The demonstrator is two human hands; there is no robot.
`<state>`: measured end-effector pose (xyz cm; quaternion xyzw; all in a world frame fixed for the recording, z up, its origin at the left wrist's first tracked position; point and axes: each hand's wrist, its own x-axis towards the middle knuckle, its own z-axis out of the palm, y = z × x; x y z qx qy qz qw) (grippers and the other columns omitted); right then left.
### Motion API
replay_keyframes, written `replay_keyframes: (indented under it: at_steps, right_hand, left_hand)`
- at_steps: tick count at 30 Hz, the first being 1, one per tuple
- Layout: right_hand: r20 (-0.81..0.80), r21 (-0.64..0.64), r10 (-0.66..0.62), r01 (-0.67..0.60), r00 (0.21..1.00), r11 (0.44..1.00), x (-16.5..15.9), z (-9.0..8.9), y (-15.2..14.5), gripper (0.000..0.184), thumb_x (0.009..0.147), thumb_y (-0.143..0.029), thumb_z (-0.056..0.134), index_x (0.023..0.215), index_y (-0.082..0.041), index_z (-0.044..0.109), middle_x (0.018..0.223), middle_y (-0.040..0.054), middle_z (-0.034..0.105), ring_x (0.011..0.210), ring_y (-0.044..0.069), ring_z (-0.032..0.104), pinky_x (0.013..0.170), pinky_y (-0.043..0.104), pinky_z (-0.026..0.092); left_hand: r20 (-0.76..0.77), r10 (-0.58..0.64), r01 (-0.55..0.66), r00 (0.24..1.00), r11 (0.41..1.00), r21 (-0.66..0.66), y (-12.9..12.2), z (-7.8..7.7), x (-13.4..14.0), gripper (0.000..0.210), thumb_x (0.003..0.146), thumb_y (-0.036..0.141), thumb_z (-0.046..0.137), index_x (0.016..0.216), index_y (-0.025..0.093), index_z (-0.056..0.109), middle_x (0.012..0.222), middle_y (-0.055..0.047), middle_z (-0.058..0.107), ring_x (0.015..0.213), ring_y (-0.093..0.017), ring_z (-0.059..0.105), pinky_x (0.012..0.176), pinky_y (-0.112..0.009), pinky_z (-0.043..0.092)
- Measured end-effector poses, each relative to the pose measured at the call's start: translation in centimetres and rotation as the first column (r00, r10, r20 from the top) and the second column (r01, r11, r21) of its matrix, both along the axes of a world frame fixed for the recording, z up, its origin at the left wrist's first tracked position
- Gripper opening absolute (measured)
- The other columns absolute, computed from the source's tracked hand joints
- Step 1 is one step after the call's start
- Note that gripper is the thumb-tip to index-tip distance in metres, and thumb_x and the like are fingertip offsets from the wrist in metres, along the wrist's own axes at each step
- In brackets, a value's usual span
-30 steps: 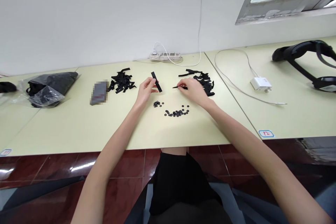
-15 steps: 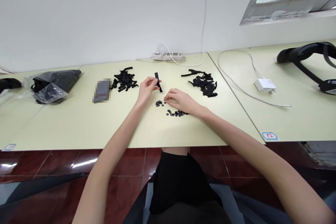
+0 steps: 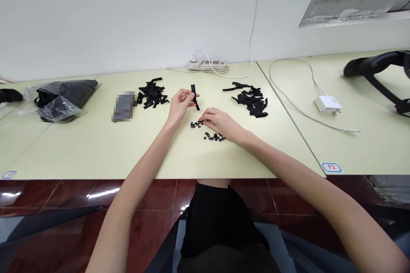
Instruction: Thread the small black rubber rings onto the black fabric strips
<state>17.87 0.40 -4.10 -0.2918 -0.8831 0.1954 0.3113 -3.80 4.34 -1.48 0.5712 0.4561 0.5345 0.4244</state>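
Note:
Between the thumb and fingers of my left hand (image 3: 181, 106) is a short black fabric strip (image 3: 194, 90), held upright just above the table. My right hand (image 3: 220, 123) is bent down with its fingertips together at the edge of a small group of black rings (image 3: 193, 125); whether a ring is between them is too small to see. Nearer to me, a second group of black rings (image 3: 215, 137) lies partly under the right hand. One heap of black strips (image 3: 153, 95) is left of my hands, another heap of black strips (image 3: 253, 101) is to the right.
A blurred grey object (image 3: 124, 106) lies beside the left heap, with a plastic bag of black material (image 3: 64, 98) further left. A power strip (image 3: 208, 65) sits by the wall. On the right are a white charger with cable (image 3: 328, 104) and a black headset-like object (image 3: 378, 72).
My right fingertips have moved slightly left, to the small ring group. The left hand still holds the strip, now a little more upright. The whole view has shifted slightly.

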Motion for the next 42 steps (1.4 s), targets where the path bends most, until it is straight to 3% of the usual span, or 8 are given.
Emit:
replay_keyframes:
  at_steps: [10, 16, 22, 26, 31, 36, 39, 42]
  right_hand:
    - [-0.026, -0.039, -0.065, 0.064, 0.998, 0.997, 0.0, 0.6, -0.2, 0.018, 0.109, -0.02, 0.057, 0.102, -0.022, 0.073, 0.106, 0.0107, 0.077, 0.097, 0.028, 0.072, 0.09, 0.043, 0.06]
    - [-0.26, -0.201, -0.178, 0.127, 0.949, 0.971, 0.9, 1.5, 0.7, 0.01, 0.104, -0.028, 0.062, 0.103, -0.025, 0.071, 0.102, 0.0069, 0.082, 0.092, 0.025, 0.077, 0.091, 0.044, 0.064]
    - [-0.486, -0.392, -0.324, 0.129, 0.812, 0.911, 2.2, 3.3, 1.4, 0.02, 0.093, -0.044, 0.082, 0.1, -0.026, 0.078, 0.107, 0.0066, 0.085, 0.103, 0.028, 0.082, 0.104, 0.049, 0.067]
    - [-0.53, -0.44, -0.33, 0.079, 0.781, 0.895, 2.7, 4.4, 1.3, 0.022, 0.092, -0.046, 0.085, 0.099, -0.026, 0.08, 0.111, 0.0066, 0.084, 0.106, 0.027, 0.081, 0.103, 0.048, 0.068]
    - [-0.559, -0.456, -0.324, 0.044, 0.763, 0.889, 2.7, 4.9, 0.9, 0.018, 0.091, -0.04, 0.088, 0.099, -0.025, 0.081, 0.11, 0.006, 0.084, 0.106, 0.026, 0.08, 0.105, 0.047, 0.066]
    - [-0.573, -0.48, -0.333, 0.023, 0.749, 0.877, 2.6, 5.1, 0.6, 0.024, 0.09, -0.047, 0.09, 0.099, -0.026, 0.082, 0.11, 0.0052, 0.084, 0.104, 0.024, 0.078, 0.101, 0.045, 0.066]
    - [-0.579, -0.488, -0.338, 0.016, 0.742, 0.873, 2.5, 5.3, 0.4, 0.028, 0.089, -0.05, 0.092, 0.097, -0.026, 0.081, 0.108, 0.0047, 0.083, 0.101, 0.023, 0.077, 0.098, 0.044, 0.065]
    - [-0.579, -0.507, -0.34, -0.001, 0.741, 0.862, 2.6, 5.5, 0.3, 0.031, 0.087, -0.053, 0.093, 0.098, -0.027, 0.08, 0.105, 0.0038, 0.081, 0.099, 0.022, 0.075, 0.097, 0.043, 0.064]
  left_hand:
    - [-0.079, -0.052, 0.058, 0.996, 0.995, 0.079, -0.7, 0.1, 0.9, 0.036, 0.093, 0.048, 0.083, 0.108, 0.026, 0.058, 0.098, -0.004, 0.081, 0.101, -0.022, 0.08, 0.083, -0.031, 0.062]
    - [-0.162, -0.062, 0.092, 0.985, 0.978, 0.185, -1.5, 1.0, 1.3, 0.022, 0.096, 0.041, 0.078, 0.11, 0.023, 0.079, 0.122, -0.007, 0.079, 0.088, -0.018, 0.074, 0.085, -0.034, 0.066]
    - [-0.191, -0.137, 0.174, 0.972, 0.966, 0.193, -2.8, 1.9, 1.9, 0.037, 0.094, 0.04, 0.083, 0.129, 0.027, 0.079, 0.146, -0.009, 0.074, 0.104, -0.022, 0.076, 0.083, -0.031, 0.066]
    - [-0.196, -0.16, 0.197, 0.967, 0.963, 0.186, -3.3, 2.3, 2.2, 0.041, 0.094, 0.041, 0.084, 0.131, 0.027, 0.078, 0.15, -0.01, 0.072, 0.108, -0.024, 0.076, 0.081, -0.031, 0.066]
    - [-0.176, -0.17, 0.208, 0.97, 0.951, 0.227, -3.7, 2.5, 2.4, 0.038, 0.097, 0.042, 0.084, 0.133, 0.027, 0.078, 0.15, -0.01, 0.072, 0.108, -0.024, 0.077, 0.081, -0.032, 0.067]
    - [-0.171, -0.176, 0.223, 0.97, 0.923, 0.315, -2.8, 1.6, 2.2, 0.069, 0.096, 0.058, 0.087, 0.156, 0.035, 0.06, 0.14, -0.01, 0.078, 0.095, -0.02, 0.081, 0.075, -0.028, 0.067]
    - [-0.189, -0.137, 0.2, 0.972, 0.907, 0.371, -2.3, 1.0, 2.0, 0.077, 0.098, 0.063, 0.085, 0.162, 0.037, 0.05, 0.134, -0.009, 0.081, 0.092, -0.019, 0.082, 0.078, -0.028, 0.067]
    - [-0.227, -0.058, 0.15, 0.972, 0.897, 0.417, -2.3, 1.0, 2.0, 0.071, 0.1, 0.061, 0.083, 0.158, 0.034, 0.052, 0.124, -0.007, 0.084, 0.094, -0.019, 0.083, 0.082, -0.029, 0.067]
